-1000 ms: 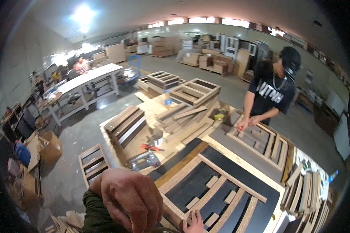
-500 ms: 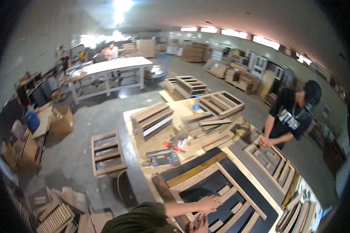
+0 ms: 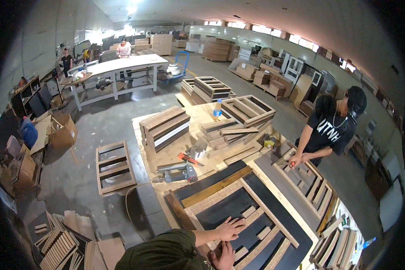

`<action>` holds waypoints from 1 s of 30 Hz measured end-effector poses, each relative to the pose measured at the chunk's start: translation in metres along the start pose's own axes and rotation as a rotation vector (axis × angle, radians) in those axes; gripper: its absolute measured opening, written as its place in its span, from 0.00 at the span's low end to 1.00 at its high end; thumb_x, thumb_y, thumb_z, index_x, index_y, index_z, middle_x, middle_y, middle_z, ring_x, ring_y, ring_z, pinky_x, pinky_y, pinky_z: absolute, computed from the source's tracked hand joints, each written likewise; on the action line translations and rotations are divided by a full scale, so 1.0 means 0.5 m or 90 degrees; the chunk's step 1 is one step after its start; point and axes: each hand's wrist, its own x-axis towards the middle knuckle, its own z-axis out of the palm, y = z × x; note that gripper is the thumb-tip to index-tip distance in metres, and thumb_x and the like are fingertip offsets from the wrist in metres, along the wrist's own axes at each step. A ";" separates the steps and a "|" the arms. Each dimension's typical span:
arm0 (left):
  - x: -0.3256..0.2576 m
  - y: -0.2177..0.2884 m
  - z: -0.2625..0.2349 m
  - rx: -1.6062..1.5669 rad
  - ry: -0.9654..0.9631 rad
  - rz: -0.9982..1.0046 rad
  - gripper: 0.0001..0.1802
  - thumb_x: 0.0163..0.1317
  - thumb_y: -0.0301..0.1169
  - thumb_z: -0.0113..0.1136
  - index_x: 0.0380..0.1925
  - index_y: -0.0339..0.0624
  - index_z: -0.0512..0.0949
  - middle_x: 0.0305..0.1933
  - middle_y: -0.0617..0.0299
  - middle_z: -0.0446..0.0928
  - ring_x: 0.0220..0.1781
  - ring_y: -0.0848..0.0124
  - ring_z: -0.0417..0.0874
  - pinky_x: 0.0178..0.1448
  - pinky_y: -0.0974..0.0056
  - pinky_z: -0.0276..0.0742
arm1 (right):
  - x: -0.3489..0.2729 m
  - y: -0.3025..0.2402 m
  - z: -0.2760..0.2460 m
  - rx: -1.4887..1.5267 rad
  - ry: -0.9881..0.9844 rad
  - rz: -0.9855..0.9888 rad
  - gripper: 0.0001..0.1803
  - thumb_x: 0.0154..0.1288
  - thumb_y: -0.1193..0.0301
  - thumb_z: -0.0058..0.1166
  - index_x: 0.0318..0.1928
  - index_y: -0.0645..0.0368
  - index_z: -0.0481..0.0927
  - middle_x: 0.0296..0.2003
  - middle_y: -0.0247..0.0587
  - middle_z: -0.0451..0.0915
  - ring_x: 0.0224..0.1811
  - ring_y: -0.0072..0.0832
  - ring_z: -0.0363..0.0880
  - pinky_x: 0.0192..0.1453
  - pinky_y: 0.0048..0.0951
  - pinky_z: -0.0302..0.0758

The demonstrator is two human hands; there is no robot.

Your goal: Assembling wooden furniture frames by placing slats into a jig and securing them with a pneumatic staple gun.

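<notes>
A frame of particleboard strips (image 3: 270, 211) lies on a black panel (image 3: 243, 204) on the workbench in front of me. My left hand (image 3: 229, 228) reaches in from the left and lies open, fingers spread, at the end of one slat. Closer to me, my right hand (image 3: 223, 256) rests on the frame's near rail, its fingers stretched and the thumb apart. Small wood blocks (image 3: 263, 232) sit beside the slats. A nail gun (image 3: 177, 173) lies on its side past the frame's upper left corner, next to red-handled pliers (image 3: 190, 159).
Across the bench, a co-worker (image 3: 330, 126) handles another slatted frame (image 3: 308, 180). Stacked frames (image 3: 164, 128) and a bottle (image 3: 217, 110) stand farther back. One frame (image 3: 115, 168) leans left of the bench. Wood strips (image 3: 60, 245) pile at lower left, more (image 3: 335, 247) at lower right.
The whole view has shifted, so the scene sits a little further left and higher. My left hand's fingers are more spread. The co-worker's hands have moved slightly along their frame.
</notes>
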 end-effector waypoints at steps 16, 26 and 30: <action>0.036 0.027 -0.001 0.057 -0.034 0.001 0.33 0.59 0.32 0.51 0.66 0.42 0.58 0.73 0.53 0.51 0.76 0.55 0.45 0.69 0.36 0.51 | -0.007 0.047 -0.006 -0.061 -0.112 0.016 0.46 0.47 0.47 0.60 0.65 0.54 0.64 0.62 0.43 0.66 0.67 0.47 0.59 0.69 0.54 0.47; -0.168 -0.291 -0.276 0.077 0.343 -0.111 0.16 0.54 0.27 0.52 0.45 0.41 0.72 0.33 0.55 0.75 0.37 0.55 0.75 0.44 0.57 0.74 | 0.031 0.069 -0.028 -0.014 -0.118 0.048 0.41 0.47 0.45 0.53 0.62 0.49 0.69 0.63 0.38 0.67 0.71 0.38 0.54 0.73 0.59 0.37; -0.233 -0.481 -0.374 0.398 0.118 -0.337 0.45 0.47 0.30 0.59 0.68 0.43 0.54 0.60 0.47 0.68 0.57 0.50 0.71 0.58 0.50 0.69 | 0.055 0.077 -0.029 -0.005 -0.129 0.071 0.38 0.48 0.49 0.54 0.60 0.53 0.70 0.66 0.39 0.61 0.72 0.39 0.51 0.72 0.58 0.41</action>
